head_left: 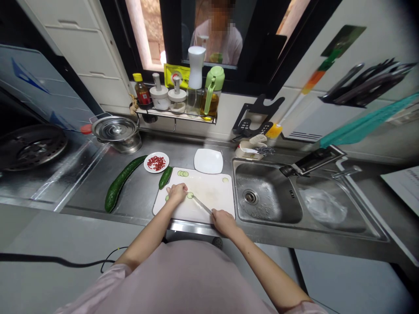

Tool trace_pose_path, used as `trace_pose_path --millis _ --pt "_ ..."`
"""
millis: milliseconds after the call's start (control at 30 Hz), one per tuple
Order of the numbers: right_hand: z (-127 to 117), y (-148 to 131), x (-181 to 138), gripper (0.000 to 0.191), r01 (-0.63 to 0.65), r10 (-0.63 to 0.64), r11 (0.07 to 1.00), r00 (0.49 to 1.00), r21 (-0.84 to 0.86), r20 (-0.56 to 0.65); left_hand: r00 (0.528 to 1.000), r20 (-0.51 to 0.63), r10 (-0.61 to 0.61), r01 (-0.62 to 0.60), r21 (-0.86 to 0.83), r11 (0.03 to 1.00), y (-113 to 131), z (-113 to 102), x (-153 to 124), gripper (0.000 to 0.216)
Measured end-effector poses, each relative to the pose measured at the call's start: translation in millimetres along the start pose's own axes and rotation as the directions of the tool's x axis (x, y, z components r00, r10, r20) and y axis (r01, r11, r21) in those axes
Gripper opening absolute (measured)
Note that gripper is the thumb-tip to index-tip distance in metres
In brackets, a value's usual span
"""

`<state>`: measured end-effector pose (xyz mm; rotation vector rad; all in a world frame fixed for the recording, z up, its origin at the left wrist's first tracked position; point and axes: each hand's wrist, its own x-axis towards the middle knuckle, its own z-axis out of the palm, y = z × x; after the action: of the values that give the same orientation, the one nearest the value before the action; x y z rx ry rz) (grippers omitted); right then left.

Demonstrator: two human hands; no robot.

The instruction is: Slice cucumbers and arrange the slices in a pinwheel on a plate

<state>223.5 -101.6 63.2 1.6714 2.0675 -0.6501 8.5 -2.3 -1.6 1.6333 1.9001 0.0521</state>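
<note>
A: What are the hands doing?

B: Right hand (pixel 224 221) is gripping a knife (pixel 203 206). Left hand (pixel 177 193) is curling low over the cutting board (pixel 209 187); cannot tell what it is holding, fingers hiding it.

A: Cucumber position?

B: One slice (pixel 190 195) is lying near the blade's tip; overlapping slices (pixel 183 173) are resting far left on the board. A short cucumber (pixel 165 177) is lying along its left edge, a long cucumber (pixel 122 183) on the surface (pixel 85 187).

A: Containers?

B: Round plate (pixel 166 167) is holding red bits (pixel 156 163). Square plate (pixel 208 161) is sitting behind the board. Green-topped bottle (pixel 212 93) is holding amber liquid. Lidded pot (pixel 117 131): lid is hiding the contents. Right-hand basin (pixel 353 222) is holding a plastic bag (pixel 322 205).
</note>
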Motion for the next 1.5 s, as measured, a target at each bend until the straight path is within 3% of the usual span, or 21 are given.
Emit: trace_pose_path --millis 500,1500 --pt "-6 -4 6 0.031 0.000 -0.001 1.000 0.999 0.017 0.040 1.000 -0.005 -0.001 0.001 -0.004 1.000 4 -4 -4 0.013" --pt "-5 -9 18 0.030 0.020 -0.020 1.000 1.000 0.011 0.010 1.000 -0.019 -0.013 0.013 -0.012 1.000 2 0 0 0.010"
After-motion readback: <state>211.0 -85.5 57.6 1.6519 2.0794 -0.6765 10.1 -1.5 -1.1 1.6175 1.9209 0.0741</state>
